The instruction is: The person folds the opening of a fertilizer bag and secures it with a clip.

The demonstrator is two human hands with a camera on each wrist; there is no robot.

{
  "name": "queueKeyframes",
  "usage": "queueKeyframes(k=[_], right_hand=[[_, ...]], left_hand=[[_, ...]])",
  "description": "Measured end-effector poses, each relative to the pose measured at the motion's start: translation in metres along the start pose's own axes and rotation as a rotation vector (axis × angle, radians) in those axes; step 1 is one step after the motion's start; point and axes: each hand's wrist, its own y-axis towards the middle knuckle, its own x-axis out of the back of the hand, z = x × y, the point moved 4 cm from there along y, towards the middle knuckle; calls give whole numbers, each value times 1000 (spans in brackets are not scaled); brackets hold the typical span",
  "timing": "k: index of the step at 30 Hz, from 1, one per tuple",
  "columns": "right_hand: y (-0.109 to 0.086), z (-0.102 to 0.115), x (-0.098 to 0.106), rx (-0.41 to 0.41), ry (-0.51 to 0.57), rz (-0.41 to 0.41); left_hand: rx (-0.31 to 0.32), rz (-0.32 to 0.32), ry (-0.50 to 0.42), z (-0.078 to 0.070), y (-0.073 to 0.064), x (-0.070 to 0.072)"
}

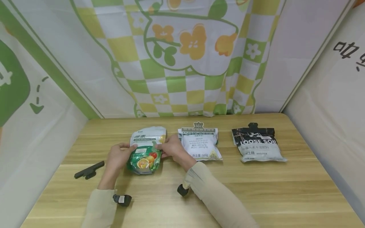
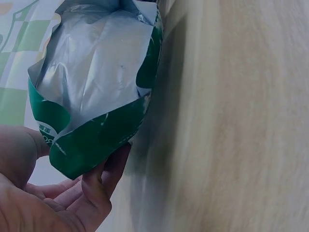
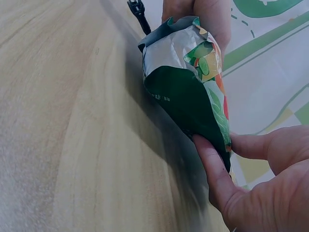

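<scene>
A green and white pouch point(image 1: 146, 151) printed with fruit is held between both hands above the table's left half. My left hand point(image 1: 117, 157) pinches its left side, thumb on the printed front and fingers behind. On its opposite side my right hand point(image 1: 173, 148) pinches the edge between thumb and fingers. In the left wrist view, a silver foil surface of the pouch point(image 2: 96, 63) shows between green edges. The right wrist view shows the pouch's dark green lower end point(image 3: 181, 99) tilted above the wood. A black clip point(image 1: 89, 170) lies on the table left of my left hand.
Right of the pouch lies a white bag point(image 1: 198, 146) with a decorated clip point(image 1: 198, 128) on top. Farther right is a black and white bag point(image 1: 259, 146) with a black clip point(image 1: 253, 127). A checkered curtain point(image 1: 182, 82) hangs behind the wooden table point(image 1: 256, 196).
</scene>
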Motion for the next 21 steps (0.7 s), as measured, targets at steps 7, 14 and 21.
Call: queueKeyframes(k=[7,14,21], right_hand=[[-4,5,2,20,17,5],[-15,11,11,72,59,34],[-37,16,30,112,69,54]], left_hand=[[-13,-2,24,-5,-5,5],[-29,-6,25,-12,-15,7],[-44,40,-151,-24,-29,1]])
